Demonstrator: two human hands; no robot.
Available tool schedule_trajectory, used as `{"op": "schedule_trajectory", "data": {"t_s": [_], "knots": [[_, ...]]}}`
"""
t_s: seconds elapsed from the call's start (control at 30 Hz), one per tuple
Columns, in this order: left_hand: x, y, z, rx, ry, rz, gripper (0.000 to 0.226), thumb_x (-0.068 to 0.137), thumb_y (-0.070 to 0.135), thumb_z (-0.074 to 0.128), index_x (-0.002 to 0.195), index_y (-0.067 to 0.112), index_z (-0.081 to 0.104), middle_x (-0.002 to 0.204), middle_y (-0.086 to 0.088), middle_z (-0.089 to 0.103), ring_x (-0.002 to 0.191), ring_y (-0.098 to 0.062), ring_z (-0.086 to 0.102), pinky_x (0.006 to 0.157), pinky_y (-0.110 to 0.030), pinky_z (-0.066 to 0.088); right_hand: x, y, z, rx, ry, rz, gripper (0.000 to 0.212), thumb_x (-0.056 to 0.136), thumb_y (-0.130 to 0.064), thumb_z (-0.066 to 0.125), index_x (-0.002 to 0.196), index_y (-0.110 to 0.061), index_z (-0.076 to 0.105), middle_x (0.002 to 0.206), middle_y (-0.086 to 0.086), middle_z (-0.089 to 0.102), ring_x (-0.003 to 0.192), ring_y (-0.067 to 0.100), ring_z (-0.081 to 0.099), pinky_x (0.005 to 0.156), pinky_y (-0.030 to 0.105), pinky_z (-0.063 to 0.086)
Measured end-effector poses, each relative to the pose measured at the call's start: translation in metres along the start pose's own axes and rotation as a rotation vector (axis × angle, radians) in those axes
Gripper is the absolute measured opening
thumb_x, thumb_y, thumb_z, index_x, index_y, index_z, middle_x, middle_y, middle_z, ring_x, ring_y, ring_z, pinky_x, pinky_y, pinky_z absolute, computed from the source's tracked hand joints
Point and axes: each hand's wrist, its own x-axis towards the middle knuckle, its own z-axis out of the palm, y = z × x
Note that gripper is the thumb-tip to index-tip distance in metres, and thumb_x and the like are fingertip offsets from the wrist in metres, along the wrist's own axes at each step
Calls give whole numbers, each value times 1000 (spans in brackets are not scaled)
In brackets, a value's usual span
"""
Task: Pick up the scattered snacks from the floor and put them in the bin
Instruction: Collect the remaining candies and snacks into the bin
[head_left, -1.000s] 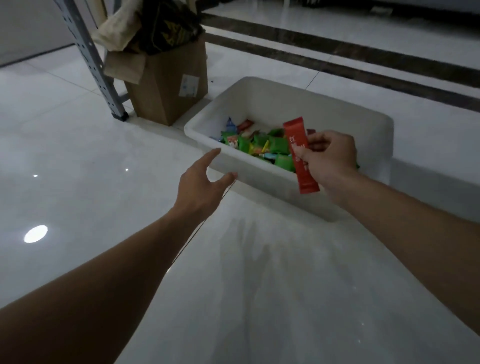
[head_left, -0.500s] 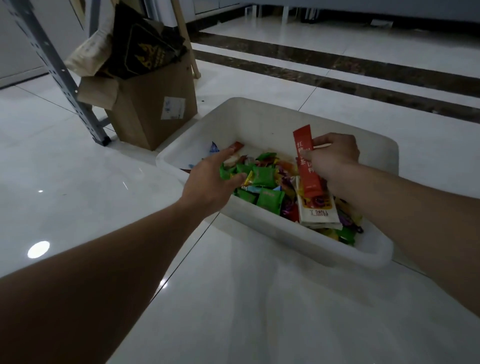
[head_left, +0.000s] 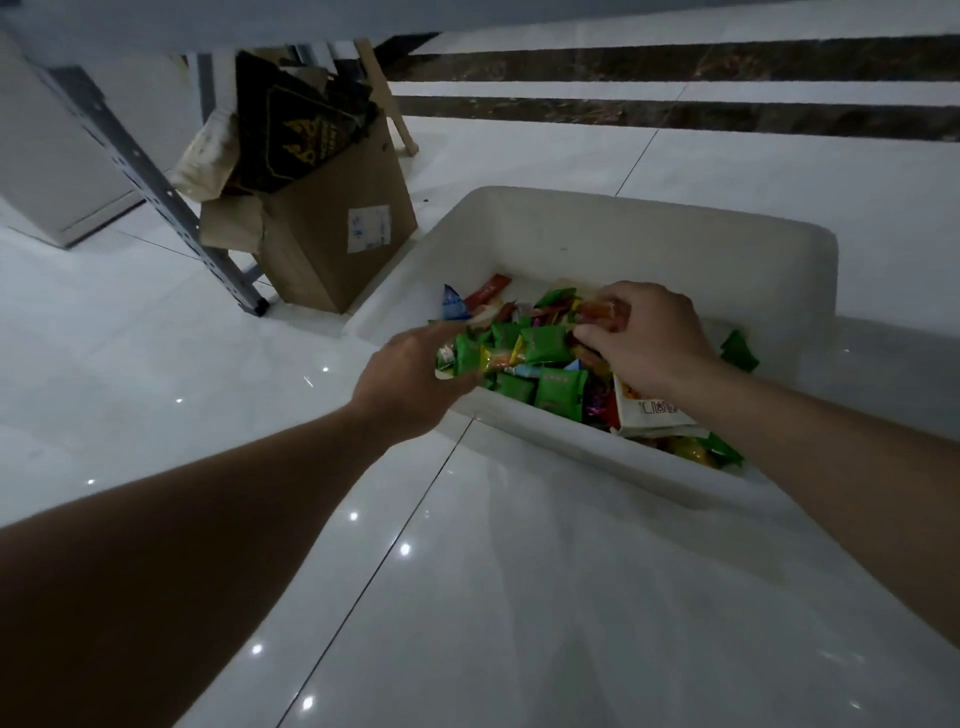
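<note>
The right hand (head_left: 649, 338) has dropped into the bin (head_left: 649, 228), pinching the red packet (head_left: 597, 313) right above the snacks (head_left: 553, 389); the left hand (head_left: 405, 379) sits at the near rim, its grip unclear.

The white bin (head_left: 649, 244) sits on the floor, open on top. The snacks (head_left: 558, 387) lie in it in a jumbled pile, mostly small green packs. A blue pack (head_left: 456, 304) and a red stick (head_left: 488, 291) lie at the far left, a white bag (head_left: 644, 411) at the near right. My left hand (head_left: 410, 379) holds a few snacks over the near edge. My right hand (head_left: 649, 338) pinches an orange pack (head_left: 597, 312) on the pile.
</note>
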Motion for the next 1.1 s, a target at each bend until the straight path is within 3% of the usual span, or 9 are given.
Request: {"op": "schedule_trajectory", "data": {"t_s": [0.17,0.3,0.4,0.6,0.7,0.73,0.8,0.87,1.1], "knots": [[6,-12,-11,118,-65,104,54,84,42,67,134,27,50,129,2,59,115,-18,55,93,-44,49,-20,-5,3,-108,-91,-68,52,81,-50,69,121,-16,62,121,3,62,105,20,58,88,31,48],[13,-29,-2,300,-121,211,62,86,55,57,142,33,40,147,2,44,132,-19,41,106,-45,37,-41,8,7,-376,-170,-65,76,75,-68,62,134,-22,49,139,0,48,124,21,45,101,36,39],[15,-43,13,350,-148,250,68,85,71,36,143,35,36,152,1,35,139,-21,32,111,-49,28,-60,25,8,-414,-128,-81,69,84,-62,56,140,-23,44,148,-3,38,134,18,35,107,37,33],[14,-67,35,263,-96,286,90,76,85,12,137,28,47,146,-2,44,139,-20,30,114,-62,1,-98,49,0,-492,-178,-253,43,93,-57,44,119,-27,61,114,-10,54,107,15,47,84,30,39],[22,-78,46,298,-67,320,92,76,84,5,137,28,44,150,-4,34,143,-23,21,112,-63,-8,-102,57,2,-583,-209,-423,23,83,-28,71,104,-18,72,103,0,58,87,23,53,63,34,51],[28,-77,49,309,-55,322,87,78,81,5,137,29,42,152,-4,30,143,-24,18,111,-64,-9,-95,62,4,-605,-233,-449,27,77,-19,77,104,-17,73,103,3,61,85,25,54,61,34,52],[47,-69,53,313,-56,307,79,82,76,8,136,29,42,155,-5,25,144,-26,15,110,-67,-8,-75,62,3,-563,-177,-301,21,89,-28,62,107,-20,69,99,3,61,88,25,56,70,37,52],[67,-56,54,311,-90,263,77,83,72,10,135,26,42,154,-8,23,144,-29,12,109,-69,-7,-53,71,3,-448,-81,-197,30,94,-43,48,93,-19,65,86,1,59,83,24,57,71,42,49],[100,-49,60,351,-99,202,79,81,71,13,143,28,35,155,-12,20,144,-34,9,106,-69,-11,-22,75,4,-401,-21,-85,27,94,-40,50,81,-16,57,79,4,61,76,26,57,68,43,49]]}}
